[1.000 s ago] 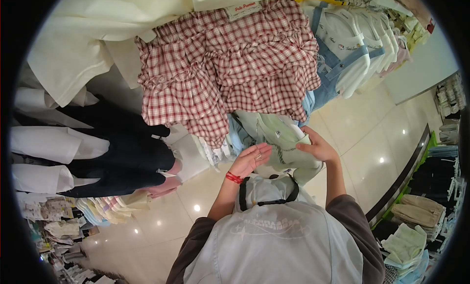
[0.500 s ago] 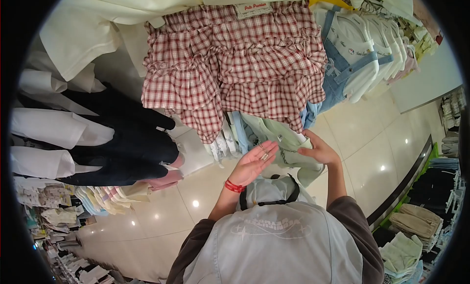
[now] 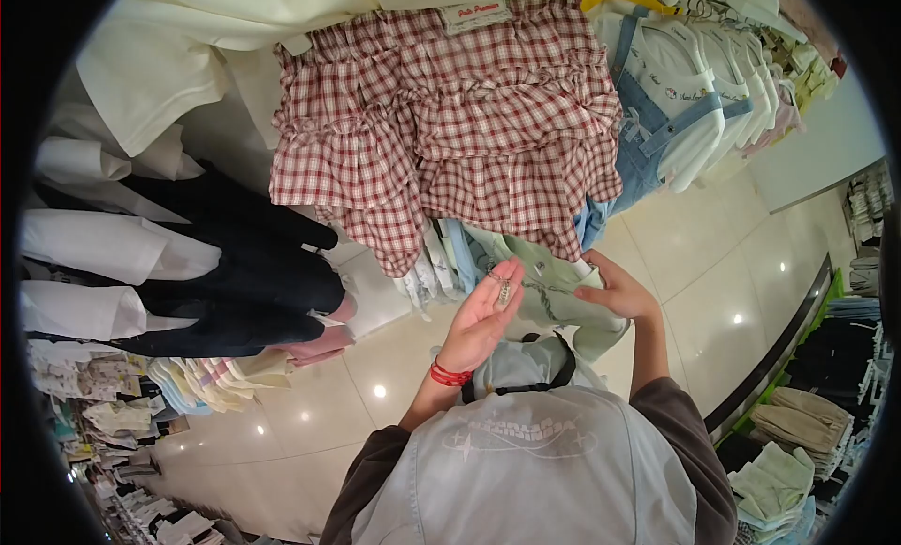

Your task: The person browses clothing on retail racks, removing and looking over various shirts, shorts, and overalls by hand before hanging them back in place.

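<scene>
At 11 o'clock the person's left hand (image 3: 477, 325), palm up and loosely open, has a pendant (image 3: 504, 291) against its fingers, the right hand (image 3: 621, 287) at 1 pinching a green top (image 3: 554, 304) at 12, a checked garment (image 3: 450, 122) beyond.

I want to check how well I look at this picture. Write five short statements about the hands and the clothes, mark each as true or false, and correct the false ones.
1. The right hand grips the green garment. True.
2. The left hand has a red bracelet at its wrist. True.
3. The left hand is closed in a fist. False: its fingers are extended, and a small charm shows against them.
4. The checked garment appears higher in the picture than both hands. True.
5. The checked garment is blue and white. False: it is red and white.
</scene>
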Available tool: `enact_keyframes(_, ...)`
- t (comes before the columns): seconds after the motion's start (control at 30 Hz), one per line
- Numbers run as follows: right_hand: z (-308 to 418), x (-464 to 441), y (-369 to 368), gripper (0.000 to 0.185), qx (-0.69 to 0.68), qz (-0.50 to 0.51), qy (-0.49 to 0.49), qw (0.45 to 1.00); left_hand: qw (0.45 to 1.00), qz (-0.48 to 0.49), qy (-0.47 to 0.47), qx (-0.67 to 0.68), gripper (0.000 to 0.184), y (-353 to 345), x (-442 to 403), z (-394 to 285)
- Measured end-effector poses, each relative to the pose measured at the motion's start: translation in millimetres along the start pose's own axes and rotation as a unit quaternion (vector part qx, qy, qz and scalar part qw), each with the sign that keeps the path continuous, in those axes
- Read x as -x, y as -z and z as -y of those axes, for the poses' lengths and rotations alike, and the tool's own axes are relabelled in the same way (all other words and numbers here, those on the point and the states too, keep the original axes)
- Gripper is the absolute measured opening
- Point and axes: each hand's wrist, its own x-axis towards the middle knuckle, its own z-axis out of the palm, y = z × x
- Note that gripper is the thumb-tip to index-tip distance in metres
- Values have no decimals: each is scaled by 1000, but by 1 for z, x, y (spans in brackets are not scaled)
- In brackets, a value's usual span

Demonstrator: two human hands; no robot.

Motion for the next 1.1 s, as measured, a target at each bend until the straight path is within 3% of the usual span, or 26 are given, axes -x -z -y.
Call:
enact_keyframes(0.2, 21, 8, 1, 43, 35, 6, 2, 999, 993, -81, -89, -7, 30, -10, -6, 24)
enact_keyframes(0.3, 15, 8, 6, 43, 41, 15, 7, 999, 965, -75, -165, -190, 16, -7, -10, 44)
enact_keyframes(0.4, 11, 9, 5, 43, 34, 16, 16, 999, 944, -79, -176, -268, 16, -3, -7, 52)
enact_keyframes(0.5, 14, 10, 5, 43, 37, 13, 19, 999, 977, -63, -76, -188, 16, -2, -3, 46)
enact_keyframes(0.7, 15, 10, 5, 43, 50, 12, 23, 998, 972, -117, -45, -199, 23, -6, -1, 36)
enact_keyframes(0.9, 11, 11, 4, 43, 34, 12, 8, 999, 952, -124, -54, -274, 16, -22, 3, 19)
enact_keyframes(1.1, 13, 11, 6, 43, 25, 17, 9, 999, 943, -72, -113, -306, 14, -12, 9, 22)
